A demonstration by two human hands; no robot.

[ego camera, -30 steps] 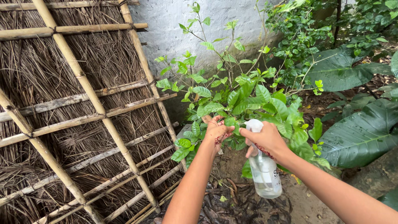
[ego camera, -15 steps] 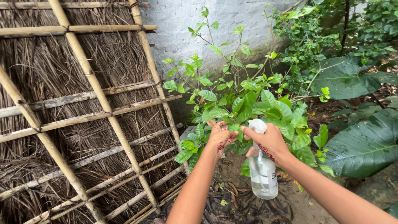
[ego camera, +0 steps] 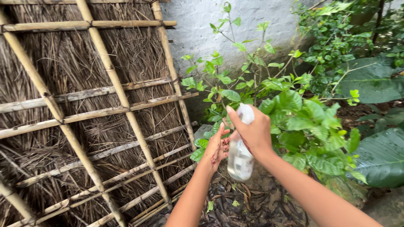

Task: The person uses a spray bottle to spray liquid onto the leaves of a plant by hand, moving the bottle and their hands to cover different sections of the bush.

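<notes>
in front of the thatch panel, low over the leaf litter, the bottle [ego camera: 240, 156] hangs in the right hand [ego camera: 251, 131]. it is a clear plastic spray bottle with a white head, its long axis close to upright and tipped a little, head up and body down. the right fingers [ego camera: 234, 117] are wrapped round the neck and head, clenched on it, with one finger raised along the front of the head; whether it presses the trigger cannot be told. the nozzle seems to face away from the person, toward the bush [ego camera: 294, 122] and the wall [ego camera: 219, 17], though the hand hides most of it.

the left hand [ego camera: 218, 148] is just beside the bottle, on its left, touching or nearly touching its side. its fingers are loosely spread, released, holding nothing that shows; the fingertips reach up among the lowest leaves. of the two, the right hand is the one on the bottle.

the bush stands right behind and to the right of both hands, its stems rising against the white wall. big broad leaves [ego camera: 378, 155] lie further right. to the left, the bamboo frame [ego camera: 122, 101] leans over the dry thatch [ego camera: 67, 63], near the left forearm but apart from it. dark dead leaves cover the ground [ego camera: 261, 201] under the bottle.
</notes>
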